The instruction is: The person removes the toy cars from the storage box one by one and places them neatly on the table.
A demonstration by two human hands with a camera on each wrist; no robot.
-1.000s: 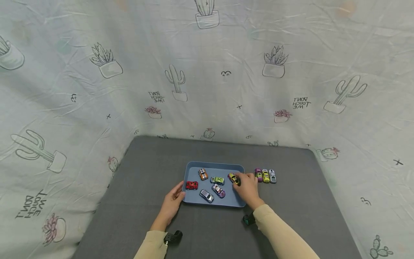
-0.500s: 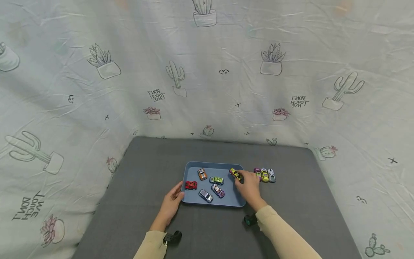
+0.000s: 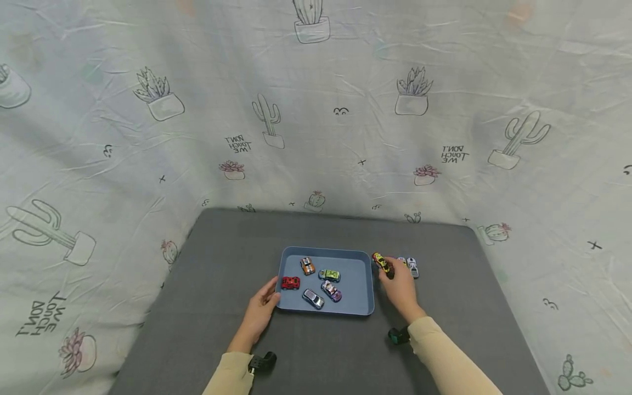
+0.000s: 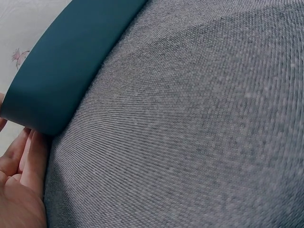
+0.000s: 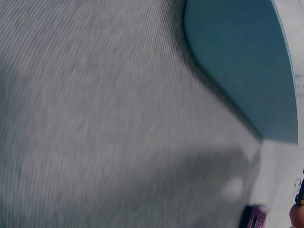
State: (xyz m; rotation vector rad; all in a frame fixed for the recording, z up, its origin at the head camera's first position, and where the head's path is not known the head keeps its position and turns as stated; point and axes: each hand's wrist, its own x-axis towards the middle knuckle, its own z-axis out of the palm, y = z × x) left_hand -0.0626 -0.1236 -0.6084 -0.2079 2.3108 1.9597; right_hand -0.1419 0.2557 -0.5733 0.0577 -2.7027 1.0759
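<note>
My right hand pinches a yellow and black toy car just beyond the right wall of the blue tray. At the tray's left front corner, my left hand holds the edge; its fingers touch the wall in the left wrist view. Inside the tray lie a red toy car, an orange one, a green one, a white and purple one and a silver one.
Right of the tray, a white toy car and a yellow one stand in a row, partly behind my right hand. A purple toy car shows in the right wrist view. The grey table meets a patterned cloth at its back edge.
My right hand has lifted the yellow and black toy car from the tray and carried it rightward past the wall. It now covers part of the row. My left hand stays at the tray.
</note>
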